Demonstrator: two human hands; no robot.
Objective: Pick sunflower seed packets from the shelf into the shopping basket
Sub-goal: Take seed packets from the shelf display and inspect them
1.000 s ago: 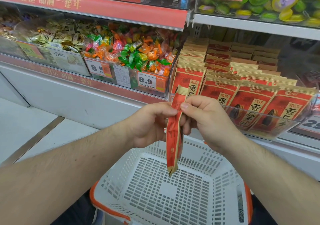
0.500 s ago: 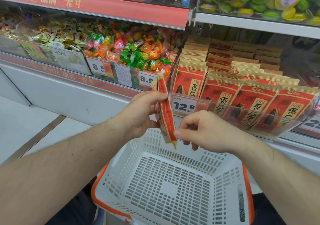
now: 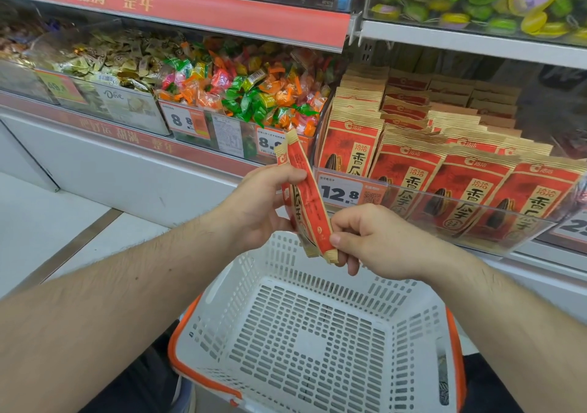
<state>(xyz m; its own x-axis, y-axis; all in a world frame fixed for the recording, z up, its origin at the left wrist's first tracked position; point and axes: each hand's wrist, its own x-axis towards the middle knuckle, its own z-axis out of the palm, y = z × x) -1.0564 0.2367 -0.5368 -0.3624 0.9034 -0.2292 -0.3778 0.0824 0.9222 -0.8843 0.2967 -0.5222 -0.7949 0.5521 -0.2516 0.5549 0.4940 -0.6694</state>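
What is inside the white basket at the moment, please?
The basket shows only its bare slotted floor and walls, with no packets in it. The hands, left and right, hold packets above its far rim, hiding part of that wall.

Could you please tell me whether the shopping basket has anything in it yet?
Empty: the basket floor shows bare, and both hands hold the packets above it.

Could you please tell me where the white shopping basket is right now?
The shopping basket sits low in the head view's centre, below both hands and the held packets, before the shelf.
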